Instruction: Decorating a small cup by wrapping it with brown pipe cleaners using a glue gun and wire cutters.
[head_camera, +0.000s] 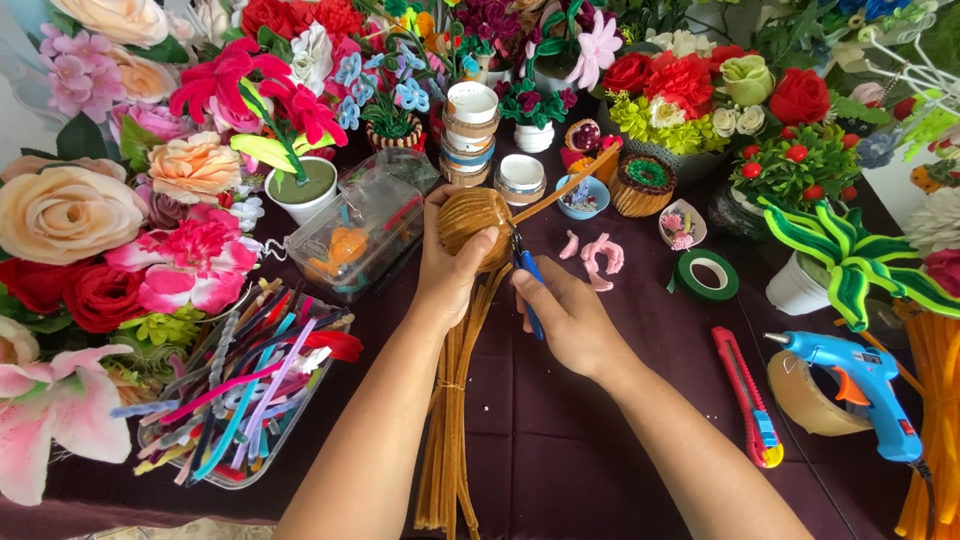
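Left hand (450, 265) is closed around a brown wound pot-shaped form (474, 222), thumb over its front. Right hand (565, 315), just beside it, is clenched on blue-handled pliers (530, 285) whose tip meets the form. A brown pipe-cleaner bundle (455, 420) lies beneath both wrists. A red box cutter (745, 395) sits to the right of the right hand.

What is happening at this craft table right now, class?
A person's left hand grips a round brown ball wound from fuzzy pipe cleaner, its loose end running up to the right. The right hand holds a blue-handled cutting tool against the ball. A bundle of brown pipe cleaners lies beneath on the dark purple table, with a blue glue gun at the right.
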